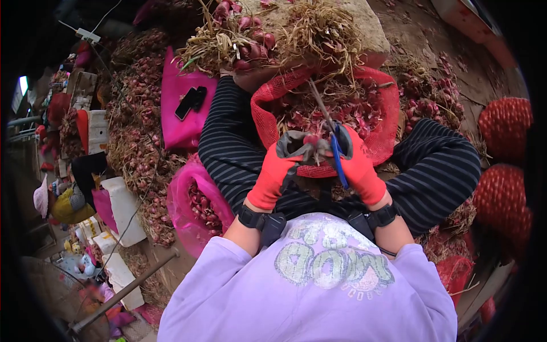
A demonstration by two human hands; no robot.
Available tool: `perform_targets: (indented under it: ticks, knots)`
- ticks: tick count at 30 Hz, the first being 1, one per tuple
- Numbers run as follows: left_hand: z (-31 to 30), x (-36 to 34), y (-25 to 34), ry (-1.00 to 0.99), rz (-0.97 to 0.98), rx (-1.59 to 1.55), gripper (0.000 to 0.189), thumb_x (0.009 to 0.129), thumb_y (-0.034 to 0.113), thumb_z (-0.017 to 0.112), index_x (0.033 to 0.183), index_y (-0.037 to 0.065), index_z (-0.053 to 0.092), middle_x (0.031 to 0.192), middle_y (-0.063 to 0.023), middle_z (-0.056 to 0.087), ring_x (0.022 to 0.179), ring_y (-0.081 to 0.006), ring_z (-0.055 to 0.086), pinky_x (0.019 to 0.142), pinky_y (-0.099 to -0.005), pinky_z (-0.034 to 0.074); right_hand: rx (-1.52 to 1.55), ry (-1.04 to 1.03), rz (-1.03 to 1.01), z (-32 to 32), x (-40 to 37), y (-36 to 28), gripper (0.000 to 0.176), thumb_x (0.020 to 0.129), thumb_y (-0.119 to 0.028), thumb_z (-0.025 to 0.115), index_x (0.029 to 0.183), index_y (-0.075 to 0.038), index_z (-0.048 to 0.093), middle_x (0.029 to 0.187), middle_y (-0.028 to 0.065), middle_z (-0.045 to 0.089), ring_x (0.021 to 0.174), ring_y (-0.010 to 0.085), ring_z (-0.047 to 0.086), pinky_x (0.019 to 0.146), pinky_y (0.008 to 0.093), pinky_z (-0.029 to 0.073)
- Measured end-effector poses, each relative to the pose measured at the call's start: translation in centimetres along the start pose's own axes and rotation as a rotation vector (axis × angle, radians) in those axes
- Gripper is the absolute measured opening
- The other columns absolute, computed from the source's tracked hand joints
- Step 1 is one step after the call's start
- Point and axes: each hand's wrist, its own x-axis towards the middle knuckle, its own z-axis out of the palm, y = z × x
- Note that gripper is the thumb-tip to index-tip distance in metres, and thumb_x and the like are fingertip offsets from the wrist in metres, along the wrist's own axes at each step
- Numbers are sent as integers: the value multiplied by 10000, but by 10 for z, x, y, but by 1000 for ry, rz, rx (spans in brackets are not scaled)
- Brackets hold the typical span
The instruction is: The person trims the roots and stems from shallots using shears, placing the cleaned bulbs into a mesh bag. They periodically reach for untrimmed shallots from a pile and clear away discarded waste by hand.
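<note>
My left hand (280, 165), in a red glove with a dark grey palm, is closed around a small reddish shallot (311, 140). Beside it, my right hand (359, 165) in a matching glove grips scissors with blue handles (337, 155). The metal blades point up and away from me, and the two hands nearly touch. Below them, between my legs, an open red mesh sack (389, 125) holds shallots and dry skins. Dried-leaf shallot bunches (255, 43) lie on a pale block just beyond the sack.
A pink sack of shallots (178, 199) stands by my left leg. A phone (186, 104) rests on pink cloth (174, 128). Filled red mesh sacks (505, 128) stand at right. Shallot heaps (137, 108) spread at left, near another person (71, 202) and a pole (125, 290).
</note>
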Motion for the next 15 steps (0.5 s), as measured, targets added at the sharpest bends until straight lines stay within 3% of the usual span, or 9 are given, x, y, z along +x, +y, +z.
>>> perform_targets:
  ticks: [3, 6, 7, 15]
  knots:
    - [-6, 3, 5, 69, 169, -71, 398, 887, 72, 557, 1267, 13, 456, 1068, -48, 591, 926, -104, 582, 780, -249, 485, 153, -103, 210, -7, -4, -6, 371, 746, -284, 712, 986, -28, 590, 859, 146, 604, 761, 323, 588, 678, 369, 459]
    - [-10, 4, 17, 173, 218, -184, 398, 898, 115, 572, 1270, 28, 460, 1070, -41, 580, 908, -100, 580, 764, -260, 508, -201, -184, 185, -16, -13, -31, 441, 734, -389, 698, 972, -30, 601, 833, 134, 616, 758, 321, 601, 672, 376, 466]
    - [-10, 3, 22, 208, 235, -81, 381, 895, 129, 577, 1248, 30, 473, 1048, -40, 579, 893, -111, 582, 764, -267, 515, -317, -173, 78, -16, -17, -24, 496, 718, -443, 692, 972, -25, 603, 869, 141, 622, 784, 326, 605, 680, 381, 470]
    - [-29, -3, 20, 226, 252, -276, 296, 895, 125, 581, 1171, 59, 496, 1010, -51, 581, 883, -124, 588, 741, -244, 505, -301, -279, 76, -17, -17, -39, 518, 701, -441, 706, 990, -23, 606, 920, 146, 630, 855, 333, 609, 729, 383, 480]
